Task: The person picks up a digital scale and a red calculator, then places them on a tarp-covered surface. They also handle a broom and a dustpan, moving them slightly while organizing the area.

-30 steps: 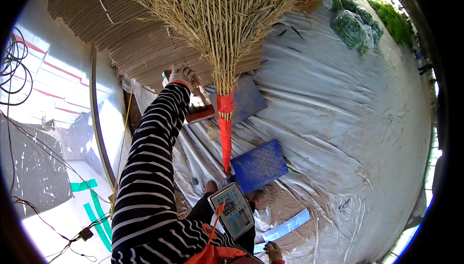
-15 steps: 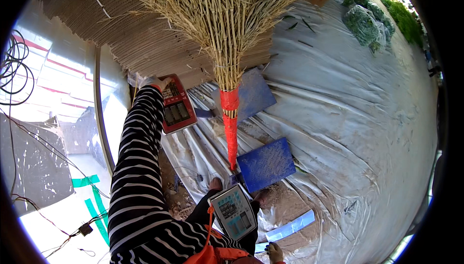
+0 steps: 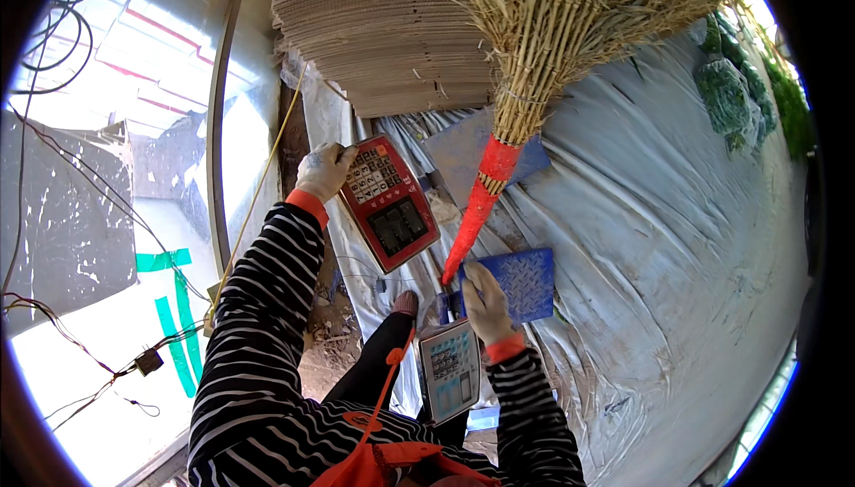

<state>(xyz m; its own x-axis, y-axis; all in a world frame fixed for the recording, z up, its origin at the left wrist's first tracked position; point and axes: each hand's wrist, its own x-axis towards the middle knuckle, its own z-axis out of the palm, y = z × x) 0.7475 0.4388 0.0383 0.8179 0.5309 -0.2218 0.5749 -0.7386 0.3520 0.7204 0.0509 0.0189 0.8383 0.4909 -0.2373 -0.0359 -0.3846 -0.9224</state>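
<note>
My gloved left hand (image 3: 322,171) is closed at the upper left corner of a red electronic scale display (image 3: 389,197) with a keypad and dark screen. My gloved right hand (image 3: 486,304), fingers stretched out, is over the near blue scale platform (image 3: 527,284), beside the top of a white scale display (image 3: 449,364). Whether it touches that display I cannot tell. Between my hands, the red-wrapped handle (image 3: 472,215) of a twig broom (image 3: 552,32) points toward me; its bristles fan out at the far side. Another blue platform (image 3: 454,144) lies partly behind the broom.
Stacked flat cardboard (image 3: 383,32) is at the far side. Wrinkled pale sheeting (image 3: 659,246) covers the floor on the right, with bagged greenery (image 3: 726,99) at its far end. A yellow cord (image 3: 267,171), a post (image 3: 220,104) and loose wires (image 3: 93,358) are on the left.
My right hand has come up from the bottom edge to the near platform. The view has shifted, so the broom appears farther right. The left hand stays at the red display, which appears nearer.
</note>
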